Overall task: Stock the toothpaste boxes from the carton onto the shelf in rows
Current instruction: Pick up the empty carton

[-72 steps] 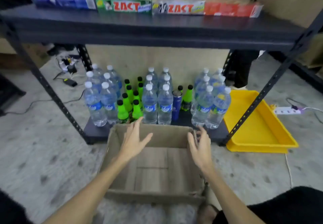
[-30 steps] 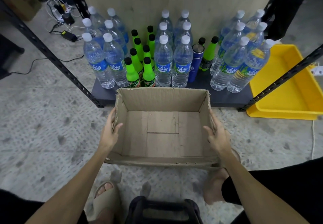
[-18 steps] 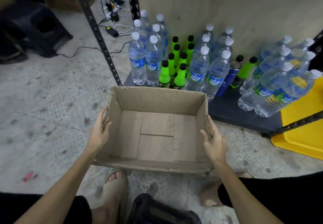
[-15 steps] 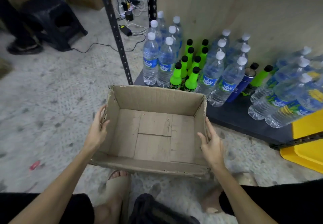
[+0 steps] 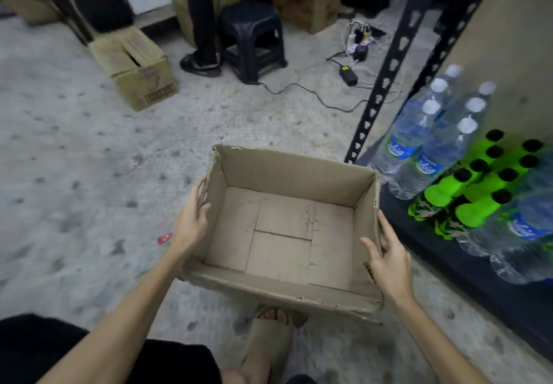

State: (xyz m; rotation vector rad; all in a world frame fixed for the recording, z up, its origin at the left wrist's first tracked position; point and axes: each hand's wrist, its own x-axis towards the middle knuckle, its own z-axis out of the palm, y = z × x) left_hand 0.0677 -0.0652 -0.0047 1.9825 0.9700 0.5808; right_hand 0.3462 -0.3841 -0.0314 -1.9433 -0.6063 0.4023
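Swung leftward off the shelf front, the empty carton (image 5: 287,234) hangs between both hands: left hand (image 5: 191,222) fingers wrap its wall, right hand (image 5: 389,261) fingers likewise. Thin torn cardboard could buckle, slipping free.

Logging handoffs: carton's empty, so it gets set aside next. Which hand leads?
Probably left: left hand grips the carton wall on the open-floor side; right hand holds the side toward the shelf.

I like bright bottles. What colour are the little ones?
Bright green bottles with black caps, in the head view.
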